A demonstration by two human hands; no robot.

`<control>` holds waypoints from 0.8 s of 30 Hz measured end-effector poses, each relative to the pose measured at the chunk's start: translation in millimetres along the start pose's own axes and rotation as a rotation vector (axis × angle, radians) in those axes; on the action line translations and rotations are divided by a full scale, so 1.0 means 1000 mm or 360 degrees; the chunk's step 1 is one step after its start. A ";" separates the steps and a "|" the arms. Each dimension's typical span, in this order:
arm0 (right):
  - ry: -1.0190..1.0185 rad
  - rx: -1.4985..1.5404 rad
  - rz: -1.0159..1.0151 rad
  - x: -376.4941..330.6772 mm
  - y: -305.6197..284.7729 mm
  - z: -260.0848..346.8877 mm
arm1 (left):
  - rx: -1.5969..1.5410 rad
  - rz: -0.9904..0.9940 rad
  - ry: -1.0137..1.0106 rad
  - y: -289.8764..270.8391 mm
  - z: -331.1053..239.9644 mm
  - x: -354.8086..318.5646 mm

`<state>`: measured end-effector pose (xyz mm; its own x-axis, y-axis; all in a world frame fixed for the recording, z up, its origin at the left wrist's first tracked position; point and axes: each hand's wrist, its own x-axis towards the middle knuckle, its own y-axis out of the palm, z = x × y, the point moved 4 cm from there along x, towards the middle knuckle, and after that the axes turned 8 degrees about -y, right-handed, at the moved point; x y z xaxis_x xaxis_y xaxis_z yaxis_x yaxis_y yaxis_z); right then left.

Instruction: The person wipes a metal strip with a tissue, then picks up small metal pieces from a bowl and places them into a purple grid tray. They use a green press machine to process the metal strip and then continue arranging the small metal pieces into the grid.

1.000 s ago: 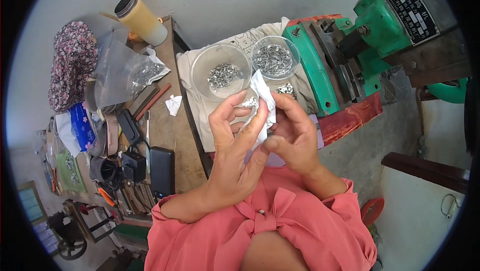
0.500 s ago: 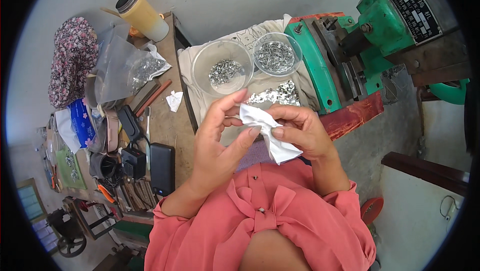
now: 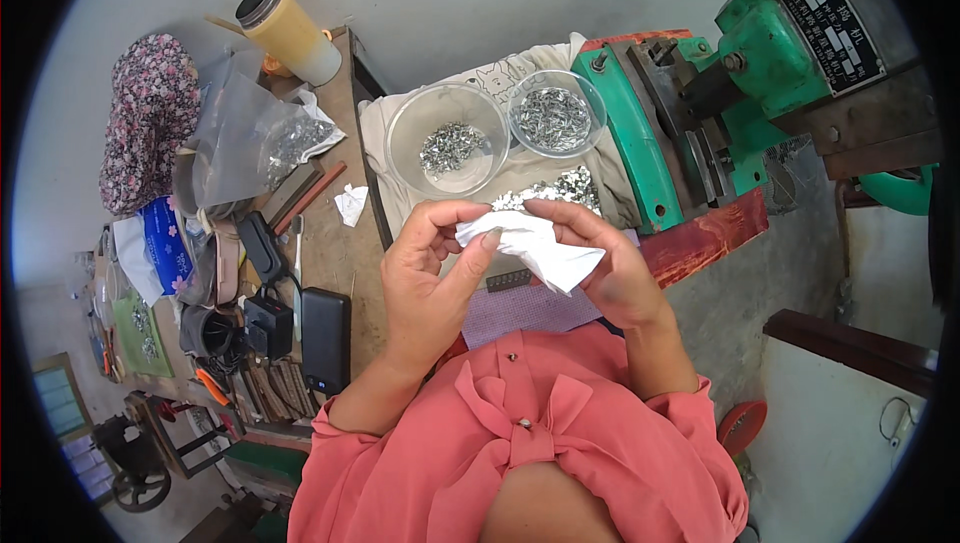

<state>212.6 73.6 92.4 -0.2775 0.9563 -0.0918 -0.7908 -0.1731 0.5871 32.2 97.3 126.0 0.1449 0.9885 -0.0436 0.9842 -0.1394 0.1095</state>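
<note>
Both the left hand [image 3: 425, 283] and right hand [image 3: 610, 268] are pinching a white tissue [image 3: 535, 248] (crumpled); beyond it, two clear bowls [image 3: 400, 143] are holding small metal parts [image 3: 450, 148].

A small workshop is showing here — a green press machine [image 3: 700, 113] is standing beside bowls of metal parts [image 3: 450, 148], with tools cluttering the wooden bench [image 3: 330, 253].
</note>
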 end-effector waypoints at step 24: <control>-0.0300 0.0122 -0.0435 0.001 -0.005 -0.003 | -0.0262 -0.0003 -0.0181 -0.005 0.017 -0.004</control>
<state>214.6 74.3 87.3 0.0506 0.9928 -0.1081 -0.7766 0.1072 0.6208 28.3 93.0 108.5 0.1631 0.9744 -0.1547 0.9557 -0.1171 0.2700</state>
